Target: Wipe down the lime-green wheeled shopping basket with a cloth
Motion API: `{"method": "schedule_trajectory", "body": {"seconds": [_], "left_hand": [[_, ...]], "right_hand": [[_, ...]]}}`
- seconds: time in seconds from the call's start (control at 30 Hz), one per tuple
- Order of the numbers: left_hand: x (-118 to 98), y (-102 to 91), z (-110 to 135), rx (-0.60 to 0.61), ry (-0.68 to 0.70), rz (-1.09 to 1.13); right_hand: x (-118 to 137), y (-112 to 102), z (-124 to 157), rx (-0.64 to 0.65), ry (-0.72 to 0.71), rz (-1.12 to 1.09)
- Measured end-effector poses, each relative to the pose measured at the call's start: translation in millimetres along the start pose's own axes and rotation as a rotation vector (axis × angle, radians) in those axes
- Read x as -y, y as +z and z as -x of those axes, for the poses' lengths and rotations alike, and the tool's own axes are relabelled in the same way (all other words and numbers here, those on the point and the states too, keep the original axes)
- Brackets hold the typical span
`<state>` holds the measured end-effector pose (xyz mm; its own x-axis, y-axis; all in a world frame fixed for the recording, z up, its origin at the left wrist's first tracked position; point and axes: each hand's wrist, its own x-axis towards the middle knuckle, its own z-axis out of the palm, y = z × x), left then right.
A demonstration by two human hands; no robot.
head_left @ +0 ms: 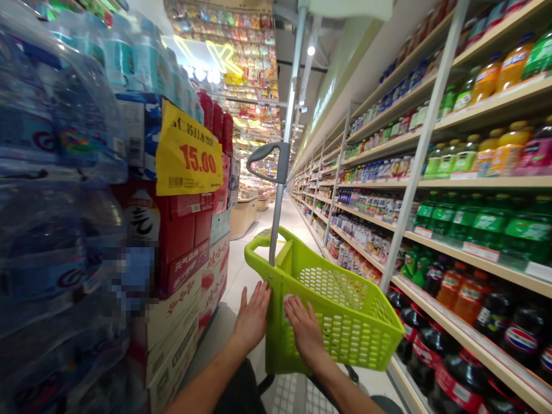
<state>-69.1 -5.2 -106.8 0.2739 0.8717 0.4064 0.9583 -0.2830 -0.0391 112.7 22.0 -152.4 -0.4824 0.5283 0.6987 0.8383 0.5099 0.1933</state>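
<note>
A lime green plastic shopping basket (345, 310) stands tilted in front of me in a supermarket aisle. Its grey pull handle (276, 190) rises upright from the near end. My left hand (252, 316) lies flat against the basket's left outer side, fingers stretched upward. My right hand (304, 328) rests flat on the near wall of the basket, fingers spread and pointing up. Neither hand holds anything. The basket looks empty.
Stacked packs of bottled water (56, 172) and red cartons (181, 241) with a yellow 15.00 price sign (190, 152) stand close on the left. Shelves of soft drink bottles (474, 230) run along the right. The tiled aisle floor (284, 213) stretches ahead.
</note>
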Motion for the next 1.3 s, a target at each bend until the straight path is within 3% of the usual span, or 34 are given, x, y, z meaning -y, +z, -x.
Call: {"method": "schedule_trajectory", "body": {"seconds": [0.17,0.37,0.43,0.53,0.63,0.83,0.9,1.0,1.17,1.23,1.3], "left_hand": [[8.6,-1.2,0.4,-0.025,-0.081,-0.031],[19.6,-12.2,4.4,0.024,-0.09,-0.033],[22.9,-13.9,5.3,0.025,-0.102,-0.033],[26.7,-14.4,5.6,0.01,-0.12,-0.023],[30.6,-15.4,5.6,0.001,-0.142,-0.036],[42.2,-21.4,7.5,-0.009,-0.145,-0.068],[44.7,-23.4,6.4,-0.02,-0.163,-0.069],[45.6,-28.6,0.4,-0.039,-0.171,-0.067],[44.7,-47.1,-19.1,-0.098,-0.138,-0.083],[44.1,-55.1,-26.1,-0.128,-0.123,-0.075],[43.0,-60.9,-30.6,-0.152,-0.112,-0.063]], "right_hand": [[12.2,-14.3,-45.2,-0.076,0.029,-0.026],[19.1,7.9,-11.7,0.101,-0.133,-0.029],[23.6,1.5,-18.8,0.036,-0.159,-0.039],[30.1,-19.8,-56.0,-0.139,-0.166,-0.048],[29.0,-26.0,-77.0,-0.179,-0.147,-0.022],[15.6,11.4,-18.6,0.114,-0.332,0.027],[14.2,9.9,-18.5,0.126,-0.363,0.039],[10.6,-16.9,-64.2,0.034,-0.401,0.054],[-16.4,-87.1,-183.3,-0.109,-0.389,0.104],[-26.5,-105.8,-209.0,-0.169,-0.334,0.13],[-29.9,-110.1,-212.2,-0.181,-0.332,0.147]]}}
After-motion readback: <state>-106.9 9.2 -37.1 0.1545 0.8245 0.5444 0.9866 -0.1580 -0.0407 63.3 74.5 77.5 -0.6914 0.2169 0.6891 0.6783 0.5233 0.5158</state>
